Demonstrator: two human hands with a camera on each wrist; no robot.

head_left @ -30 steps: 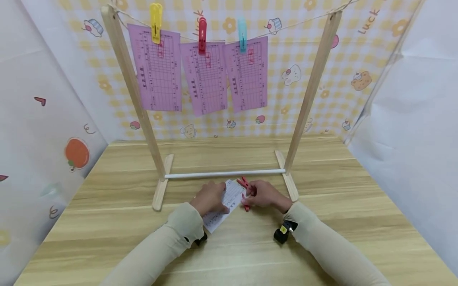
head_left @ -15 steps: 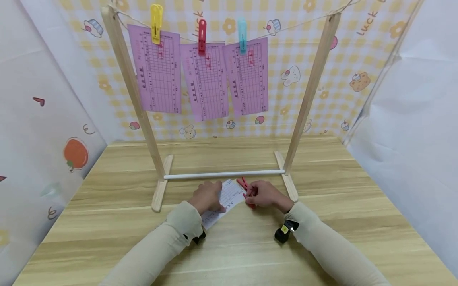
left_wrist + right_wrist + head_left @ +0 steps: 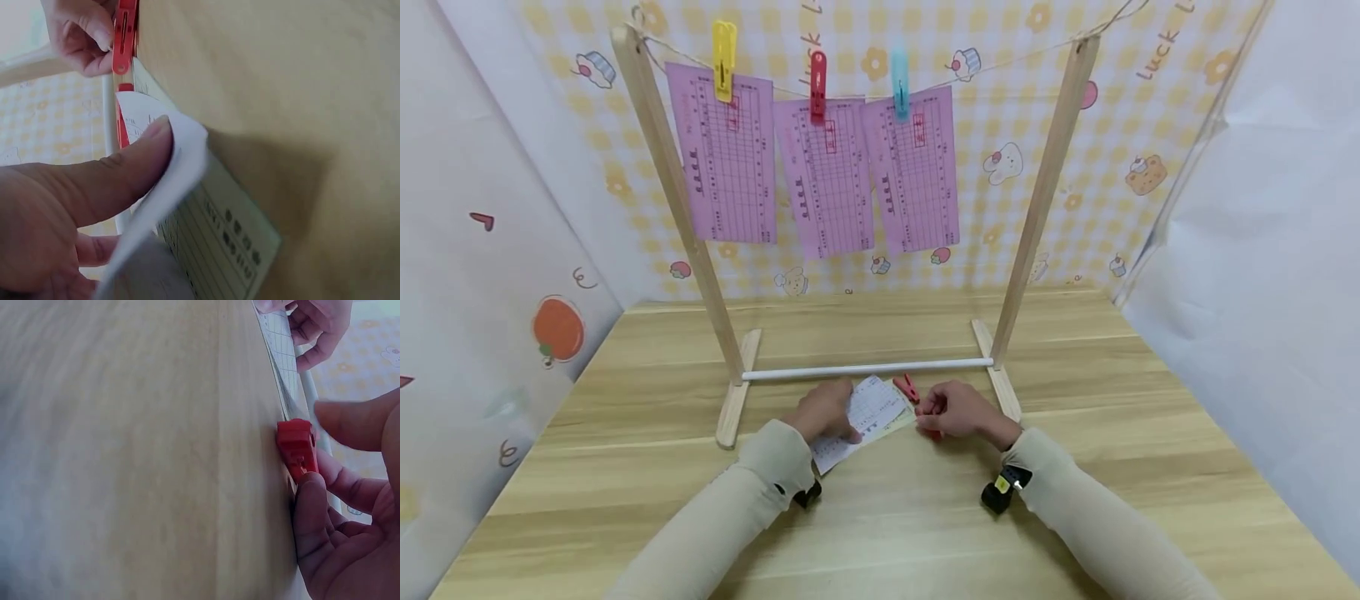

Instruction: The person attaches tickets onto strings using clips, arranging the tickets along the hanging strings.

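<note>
Rack (image 3: 1047, 179): wooden frame on the table (image 3: 625, 533), string (image 3: 1000, 57) across the top, white bar (image 3: 865, 368) low between the feet.

Hung sheets: three pink sheets on the string; left sheet (image 3: 724, 158) under a yellow peg (image 3: 723, 48); middle sheet (image 3: 826, 177) under a red clip (image 3: 817, 75); right sheet (image 3: 913, 171) under a blue peg (image 3: 899, 82); the string's right stretch bare.

Slips (image 3: 861, 418): a small stack of printed paper flat on the table, just in front of the bar, between the two hands.

Left hand (image 3: 824, 412): fingers curled over the stack's near left part; in the left wrist view the thumb (image 3: 94, 181) curls the top slip (image 3: 181, 162) up off the slips below, pinching it.

Right hand (image 3: 958, 410): fingers curled round a red peg (image 3: 910, 389), pinching its tail; the peg lies at the stack's right edge, touching or almost touching it; whether its jaws stand apart cannot be told.

Progress, as judged: three sheets hung; a fourth slip being parted from the stack, not yet lifted, not yet clipped; hanging it on the bare stretch remains.
</note>
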